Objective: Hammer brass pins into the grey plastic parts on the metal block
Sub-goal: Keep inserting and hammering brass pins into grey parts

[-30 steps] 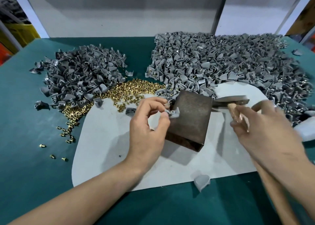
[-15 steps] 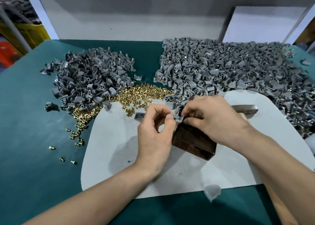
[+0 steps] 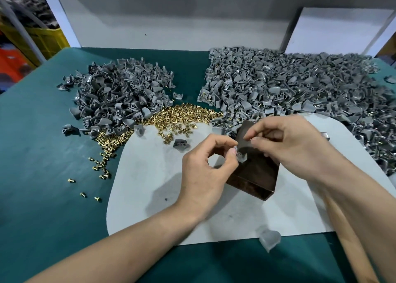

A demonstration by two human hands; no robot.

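In the centre of the frame the left hand [image 3: 205, 173] pinches a grey plastic part [image 3: 242, 156] between thumb and forefinger against the left edge of the dark metal block [image 3: 257, 172], which stands on the white mat [image 3: 150, 186]. Just above it the right hand [image 3: 297, 147] has its thumb and forefinger tips drawn together; whether they hold a pin is too small to tell. The brass pins [image 3: 177, 117] lie heaped at the mat's upper edge, between two piles of grey parts [image 3: 120, 98].
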